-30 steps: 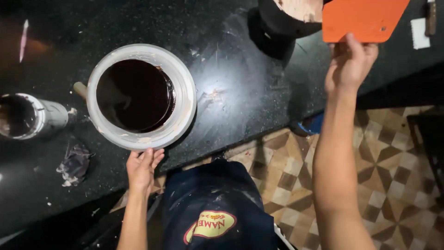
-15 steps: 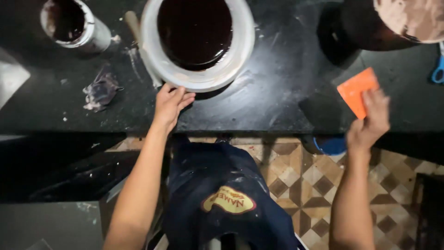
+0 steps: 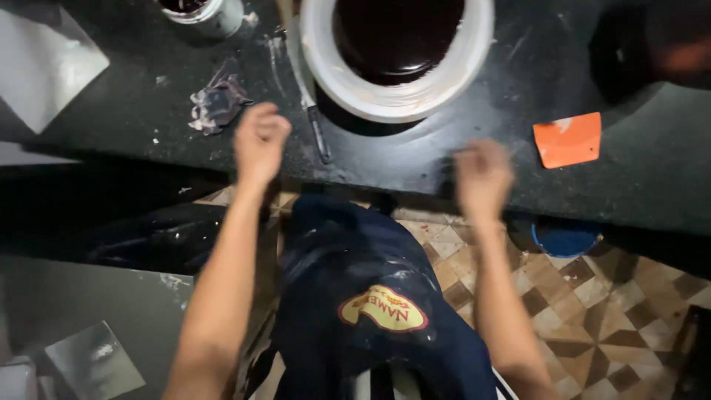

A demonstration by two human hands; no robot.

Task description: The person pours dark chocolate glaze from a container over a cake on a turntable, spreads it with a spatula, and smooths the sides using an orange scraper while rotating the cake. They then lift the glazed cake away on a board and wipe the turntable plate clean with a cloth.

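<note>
left hand point(image 3: 259, 141): loosely curled, empty, near counter edge
right hand point(image 3: 483, 176): blurred, grip unclear
orange scraper point(image 3: 568, 139): flat on counter point(image 3: 652, 178)
white bucket point(image 3: 396, 104): dark liquid inside

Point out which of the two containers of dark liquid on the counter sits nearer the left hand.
The small can at the top edge, above the left hand. The wide white bucket is far broader and stands further toward the right hand.
</note>
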